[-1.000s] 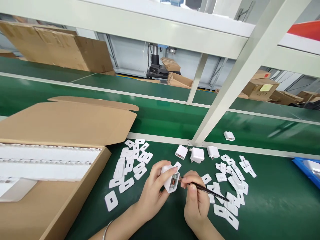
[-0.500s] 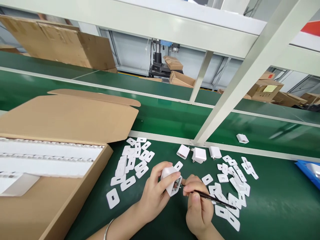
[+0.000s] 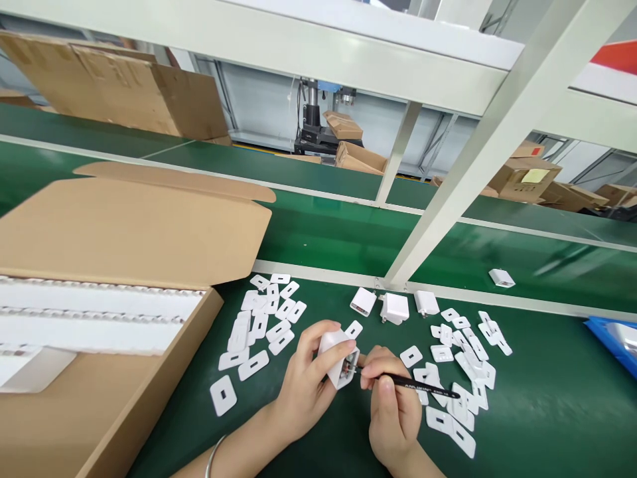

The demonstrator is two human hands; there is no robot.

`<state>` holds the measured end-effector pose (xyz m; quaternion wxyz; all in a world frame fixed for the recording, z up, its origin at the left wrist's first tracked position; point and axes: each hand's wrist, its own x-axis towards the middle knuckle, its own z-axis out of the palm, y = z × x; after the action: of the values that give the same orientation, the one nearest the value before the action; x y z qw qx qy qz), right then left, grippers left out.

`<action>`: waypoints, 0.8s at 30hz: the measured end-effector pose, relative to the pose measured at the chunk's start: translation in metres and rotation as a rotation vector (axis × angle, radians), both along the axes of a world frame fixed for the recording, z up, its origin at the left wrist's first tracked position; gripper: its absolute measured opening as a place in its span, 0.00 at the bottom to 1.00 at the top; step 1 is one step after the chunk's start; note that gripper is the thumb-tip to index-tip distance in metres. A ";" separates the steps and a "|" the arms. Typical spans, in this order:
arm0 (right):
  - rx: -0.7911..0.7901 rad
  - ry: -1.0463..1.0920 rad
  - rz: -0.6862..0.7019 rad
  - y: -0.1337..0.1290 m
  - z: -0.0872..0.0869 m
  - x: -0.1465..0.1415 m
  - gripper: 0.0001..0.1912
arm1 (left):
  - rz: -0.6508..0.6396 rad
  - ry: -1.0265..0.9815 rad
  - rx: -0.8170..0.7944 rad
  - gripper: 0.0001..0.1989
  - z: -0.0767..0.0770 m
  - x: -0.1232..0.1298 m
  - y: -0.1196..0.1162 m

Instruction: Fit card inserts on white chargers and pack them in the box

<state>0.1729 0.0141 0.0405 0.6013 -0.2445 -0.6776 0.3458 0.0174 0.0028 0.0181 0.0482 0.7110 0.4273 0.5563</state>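
My left hand (image 3: 308, 372) is closed around a white charger housing (image 3: 334, 352), its open end facing right with small inner parts showing. My right hand (image 3: 395, 405) pinches a pair of black ESD tweezers (image 3: 423, 386). Their tip reaches the open end of the housing; whether it grips anything inside I cannot make out. Several white cover plates with slots (image 3: 253, 365) lie left of my hands, and another scattered group of white plates (image 3: 460, 415) is on the right. Beyond my hands stand three white chargers, one of them a charger with prongs (image 3: 395, 308).
An open cardboard box (image 3: 149, 392) with white dividers takes up the left side. A slanted metal post (image 3: 458, 153) rises behind the work surface. One more white charger (image 3: 501, 278) rests on the green belt (image 3: 547, 259). A blue bag (image 3: 614, 338) lies at the right edge.
The tweezers have turned to a flatter angle, their tip closer to the housing's opening. On the green belt the lone charger has shifted to the right. My left hand keeps its hold.
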 end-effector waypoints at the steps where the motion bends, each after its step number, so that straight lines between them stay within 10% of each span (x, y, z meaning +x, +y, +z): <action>1: 0.004 -0.001 -0.001 0.000 0.001 0.000 0.15 | 0.001 0.000 0.001 0.28 0.000 0.000 0.000; 24: 0.082 -0.073 -0.103 0.003 -0.001 0.001 0.14 | 0.010 -0.033 -0.046 0.26 -0.004 0.002 0.005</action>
<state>0.1740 0.0171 0.0395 0.6027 -0.2668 -0.6991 0.2771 0.0189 0.0076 0.0145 0.0690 0.6984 0.4427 0.5581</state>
